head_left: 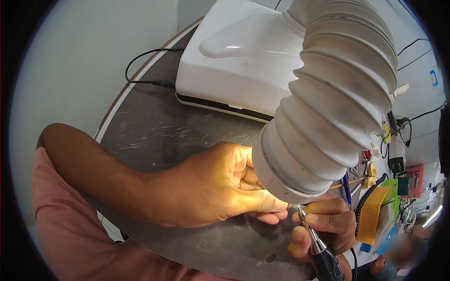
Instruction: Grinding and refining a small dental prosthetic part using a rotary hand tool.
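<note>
My right hand (330, 222) grips a rotary handpiece (317, 241) like a pen, its silver nose up and its black body down. My left hand (225, 187) is closed in a pinch beside the handpiece's tip, thumb against fingers. Whatever the left fingertips hold is too small or too hidden to make out. Right over both hands hangs the mouth of a white ribbed suction hose (328, 103), which covers part of the left fingers. Yellowish light falls on the left hand and wrist.
A white dust extractor (234, 61) stands at the back, with a black cable (140, 82) plugged into its left side. On the right are a yellow basket (373, 215), a red crate (415, 180) and scattered tools. Another person (403, 253) is at the lower right. The dark tabletop (154, 126) is scratched.
</note>
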A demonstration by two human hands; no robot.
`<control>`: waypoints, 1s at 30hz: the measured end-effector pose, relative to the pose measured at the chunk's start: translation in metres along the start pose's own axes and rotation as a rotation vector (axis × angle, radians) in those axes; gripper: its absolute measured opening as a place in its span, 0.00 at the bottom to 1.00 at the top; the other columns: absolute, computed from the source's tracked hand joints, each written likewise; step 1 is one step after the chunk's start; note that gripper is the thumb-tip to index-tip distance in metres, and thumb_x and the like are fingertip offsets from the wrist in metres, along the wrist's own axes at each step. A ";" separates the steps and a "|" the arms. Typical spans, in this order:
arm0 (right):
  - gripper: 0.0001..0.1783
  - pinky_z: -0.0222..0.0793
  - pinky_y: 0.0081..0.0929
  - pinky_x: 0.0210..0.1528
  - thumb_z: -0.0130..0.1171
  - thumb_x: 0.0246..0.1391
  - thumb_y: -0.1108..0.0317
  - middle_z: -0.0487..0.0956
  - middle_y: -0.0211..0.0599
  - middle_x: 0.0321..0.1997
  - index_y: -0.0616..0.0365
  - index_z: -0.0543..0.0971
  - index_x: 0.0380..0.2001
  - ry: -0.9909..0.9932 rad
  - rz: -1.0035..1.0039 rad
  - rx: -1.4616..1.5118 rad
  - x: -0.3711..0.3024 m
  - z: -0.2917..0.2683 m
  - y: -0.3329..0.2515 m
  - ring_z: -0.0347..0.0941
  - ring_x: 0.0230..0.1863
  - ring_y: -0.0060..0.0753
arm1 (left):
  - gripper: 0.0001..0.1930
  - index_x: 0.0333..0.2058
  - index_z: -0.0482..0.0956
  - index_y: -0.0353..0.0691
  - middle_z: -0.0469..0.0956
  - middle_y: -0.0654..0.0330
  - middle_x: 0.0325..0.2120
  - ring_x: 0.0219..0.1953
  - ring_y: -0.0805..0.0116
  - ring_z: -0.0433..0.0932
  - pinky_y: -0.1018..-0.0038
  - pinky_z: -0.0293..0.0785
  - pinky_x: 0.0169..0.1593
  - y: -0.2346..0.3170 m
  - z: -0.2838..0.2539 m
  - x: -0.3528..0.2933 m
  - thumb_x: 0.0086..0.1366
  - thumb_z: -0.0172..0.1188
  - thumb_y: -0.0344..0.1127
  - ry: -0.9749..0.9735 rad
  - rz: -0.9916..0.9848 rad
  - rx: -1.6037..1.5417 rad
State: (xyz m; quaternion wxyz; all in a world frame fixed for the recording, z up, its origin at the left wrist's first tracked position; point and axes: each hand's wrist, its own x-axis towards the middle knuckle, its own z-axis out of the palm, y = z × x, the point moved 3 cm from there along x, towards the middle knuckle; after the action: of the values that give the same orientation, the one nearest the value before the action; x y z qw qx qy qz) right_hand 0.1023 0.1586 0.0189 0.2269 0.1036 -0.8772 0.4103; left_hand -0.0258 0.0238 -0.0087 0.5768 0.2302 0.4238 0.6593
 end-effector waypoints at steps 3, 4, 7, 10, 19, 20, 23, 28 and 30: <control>0.16 0.70 0.28 0.39 0.63 0.49 0.70 0.73 0.41 0.29 0.58 0.67 0.38 0.001 0.012 0.054 -0.002 0.000 0.001 0.72 0.30 0.31 | 0.14 0.44 0.69 0.27 0.78 0.53 0.37 0.40 0.72 0.78 0.79 0.77 0.46 -0.001 -0.001 0.000 0.62 0.58 0.27 -0.013 -0.004 -0.001; 0.16 0.70 0.28 0.39 0.63 0.49 0.70 0.73 0.41 0.29 0.58 0.67 0.38 0.005 0.030 0.061 -0.001 0.001 0.002 0.72 0.30 0.31 | 0.14 0.44 0.69 0.27 0.78 0.53 0.37 0.40 0.72 0.78 0.79 0.77 0.46 -0.001 -0.001 0.000 0.62 0.58 0.27 -0.009 -0.004 0.000; 0.16 0.70 0.28 0.39 0.63 0.49 0.70 0.73 0.41 0.29 0.58 0.67 0.38 0.034 0.008 0.038 -0.001 0.004 0.002 0.72 0.30 0.31 | 0.14 0.44 0.69 0.27 0.78 0.54 0.37 0.40 0.73 0.78 0.79 0.77 0.45 -0.002 0.000 0.000 0.62 0.58 0.27 0.001 0.018 -0.014; 0.16 0.70 0.28 0.39 0.63 0.49 0.70 0.73 0.41 0.29 0.59 0.68 0.38 0.038 -0.009 0.015 -0.001 0.002 0.000 0.72 0.30 0.31 | 0.14 0.44 0.69 0.27 0.78 0.54 0.37 0.40 0.73 0.78 0.79 0.77 0.46 -0.001 0.000 0.001 0.62 0.58 0.27 -0.002 -0.007 -0.018; 0.16 0.70 0.28 0.39 0.63 0.49 0.69 0.73 0.41 0.30 0.58 0.67 0.38 -0.015 0.022 0.051 0.000 0.001 0.002 0.71 0.29 0.30 | 0.14 0.45 0.68 0.28 0.77 0.54 0.38 0.40 0.72 0.77 0.78 0.77 0.46 0.000 0.001 0.000 0.63 0.57 0.27 -0.017 -0.005 -0.034; 0.16 0.70 0.27 0.38 0.63 0.49 0.69 0.73 0.41 0.30 0.58 0.68 0.38 0.008 0.017 0.038 -0.001 0.002 0.002 0.71 0.29 0.30 | 0.14 0.45 0.68 0.28 0.77 0.54 0.38 0.40 0.72 0.77 0.78 0.77 0.46 0.001 0.000 -0.001 0.63 0.57 0.27 -0.014 -0.005 -0.034; 0.17 0.70 0.28 0.38 0.64 0.48 0.69 0.73 0.42 0.30 0.58 0.67 0.37 0.002 0.027 0.036 -0.001 0.001 0.001 0.72 0.29 0.30 | 0.14 0.46 0.68 0.28 0.77 0.54 0.38 0.41 0.72 0.77 0.78 0.77 0.46 0.008 0.003 -0.003 0.63 0.57 0.27 0.008 -0.052 -0.012; 0.16 0.70 0.27 0.38 0.63 0.48 0.70 0.73 0.42 0.30 0.57 0.67 0.37 -0.007 0.022 0.013 0.000 -0.001 -0.001 0.71 0.29 0.30 | 0.14 0.45 0.69 0.28 0.77 0.55 0.38 0.41 0.73 0.77 0.78 0.77 0.46 0.002 0.002 0.001 0.63 0.57 0.28 -0.020 -0.008 -0.032; 0.16 0.70 0.27 0.37 0.63 0.48 0.70 0.73 0.42 0.30 0.57 0.67 0.37 0.003 0.046 0.034 -0.001 -0.001 0.000 0.71 0.29 0.30 | 0.14 0.44 0.69 0.28 0.77 0.55 0.37 0.40 0.73 0.77 0.79 0.76 0.45 0.000 0.001 0.001 0.63 0.57 0.28 -0.003 0.001 0.016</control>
State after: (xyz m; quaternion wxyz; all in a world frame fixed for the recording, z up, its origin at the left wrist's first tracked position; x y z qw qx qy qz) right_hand 0.1033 0.1592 0.0185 0.2170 0.0864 -0.8717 0.4307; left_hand -0.0249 0.0248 -0.0079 0.5754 0.2360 0.4282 0.6556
